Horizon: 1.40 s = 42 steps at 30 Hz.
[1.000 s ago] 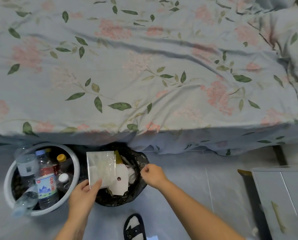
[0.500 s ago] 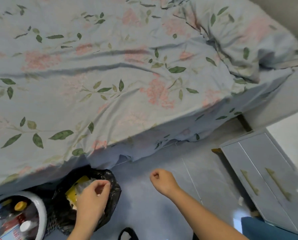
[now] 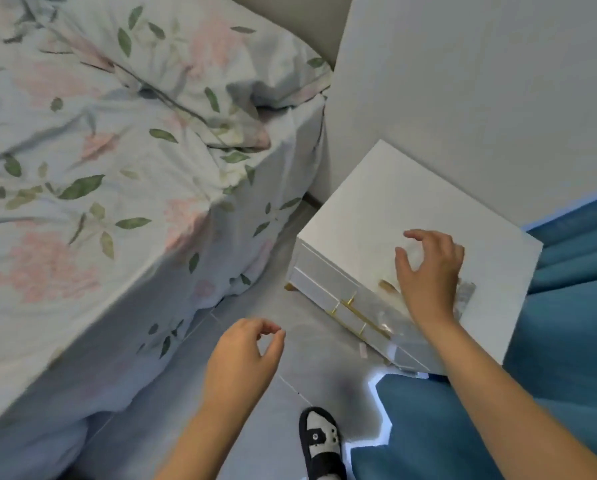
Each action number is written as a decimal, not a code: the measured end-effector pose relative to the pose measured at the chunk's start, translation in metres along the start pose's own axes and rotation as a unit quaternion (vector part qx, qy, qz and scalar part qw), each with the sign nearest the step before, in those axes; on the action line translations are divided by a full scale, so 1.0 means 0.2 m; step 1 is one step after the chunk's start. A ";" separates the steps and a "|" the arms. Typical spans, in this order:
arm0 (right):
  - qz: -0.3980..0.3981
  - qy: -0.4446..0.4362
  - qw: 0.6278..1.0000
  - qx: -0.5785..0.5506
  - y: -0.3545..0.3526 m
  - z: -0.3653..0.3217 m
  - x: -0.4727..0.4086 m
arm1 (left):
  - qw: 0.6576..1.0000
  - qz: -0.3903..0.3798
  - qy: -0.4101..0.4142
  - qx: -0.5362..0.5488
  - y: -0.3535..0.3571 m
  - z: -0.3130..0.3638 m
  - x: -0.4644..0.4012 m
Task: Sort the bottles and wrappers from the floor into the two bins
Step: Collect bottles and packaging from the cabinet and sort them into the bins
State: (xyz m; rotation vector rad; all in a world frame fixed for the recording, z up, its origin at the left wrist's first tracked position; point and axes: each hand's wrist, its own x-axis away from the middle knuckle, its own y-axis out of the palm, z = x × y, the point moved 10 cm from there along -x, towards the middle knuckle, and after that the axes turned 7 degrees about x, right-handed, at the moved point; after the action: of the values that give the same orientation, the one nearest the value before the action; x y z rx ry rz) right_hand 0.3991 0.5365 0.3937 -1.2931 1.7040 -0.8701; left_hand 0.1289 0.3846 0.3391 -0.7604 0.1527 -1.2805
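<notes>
Both bins are out of view. My right hand [image 3: 428,271] hovers over the front edge of a white nightstand [image 3: 376,202], its fingers spread and arched and holding nothing. A clear, shiny wrapper [image 3: 466,295] lies on the nightstand top just right of that hand, partly hidden by it. A small brownish piece [image 3: 387,285] sits by the thumb side. Over the grey floor [image 3: 255,306], my left hand [image 3: 245,355] hangs with its fingers loosely curled and empty. A small pale pink scrap [image 3: 363,351] lies on the floor below the nightstand drawers.
The bed with its floral sheet [image 3: 99,202] fills the left side. A blue curtain [image 3: 550,341] hangs at the right and pools near my sandalled foot [image 3: 319,441]. A narrow strip of floor runs between the bed and the nightstand.
The view has swung right, away from both bins. My left hand has let go of the wrapper at the black bag. My right hand has risen and opened over the nightstand.
</notes>
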 end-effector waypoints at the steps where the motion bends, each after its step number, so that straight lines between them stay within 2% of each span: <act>1: 0.001 0.025 1.000 0.014 -0.04 0.13 -0.08 | 1.000 -0.014 0.005 0.000 0.09 0.08 -0.03; 2: -0.016 0.051 0.998 0.032 -0.06 0.26 -0.15 | 1.000 -0.028 0.010 -0.002 0.18 0.15 -0.06; 4: -0.098 0.102 0.987 0.072 -0.02 0.51 -0.24 | 0.998 -0.053 0.019 -0.007 0.35 0.26 -0.11; 8: -0.312 0.169 0.923 0.151 0.16 0.87 -0.23 | 0.996 -0.090 0.012 -0.004 0.61 0.41 -0.17; 11: -0.369 0.185 0.891 0.189 0.25 1.00 -0.16 | 0.995 -0.103 -0.009 0.000 0.74 0.45 -0.22; 14: -0.363 0.189 0.902 0.139 0.29 1.05 -0.12 | 0.995 -0.083 -0.045 0.028 0.80 0.45 -0.25; 18: -0.353 0.208 0.911 -0.055 0.26 1.01 -0.09 | 0.987 -0.052 -0.131 0.082 0.86 0.35 -0.30; 23: -0.256 0.281 0.895 -0.233 0.06 1.04 -0.05 | 0.960 -0.026 -0.238 0.144 0.93 0.28 -0.35; 27: -0.134 0.344 0.861 -0.351 -0.10 1.12 0.00 | 0.934 -0.073 -0.284 0.205 1.08 0.21 -0.37; 31: -0.063 0.382 0.801 -0.457 -0.17 1.14 0.03 | 0.931 -0.061 -0.258 0.252 1.09 0.23 -0.37; 33: -0.038 0.381 0.780 -0.495 -0.19 1.13 0.03 | 0.939 -0.037 -0.238 0.244 1.05 0.24 -0.37; 35: -0.014 0.380 0.769 -0.514 -0.19 1.11 0.03 | 0.943 -0.031 -0.258 0.208 1.05 0.21 -0.34; 38: 0.002 0.387 0.755 -0.529 -0.16 1.09 0.04 | 0.928 -0.067 -0.319 0.178 1.15 0.17 -0.27; 42: -0.020 0.392 0.756 -0.523 -0.10 1.05 0.09 | 0.925 -0.091 -0.331 0.163 1.28 0.13 -0.22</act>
State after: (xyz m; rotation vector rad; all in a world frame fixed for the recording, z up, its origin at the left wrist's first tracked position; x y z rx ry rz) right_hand 0.5939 0.5037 0.3162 -1.7742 3.1179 -0.4354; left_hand 0.3353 0.4568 0.1956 -0.8881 -0.6775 -1.1167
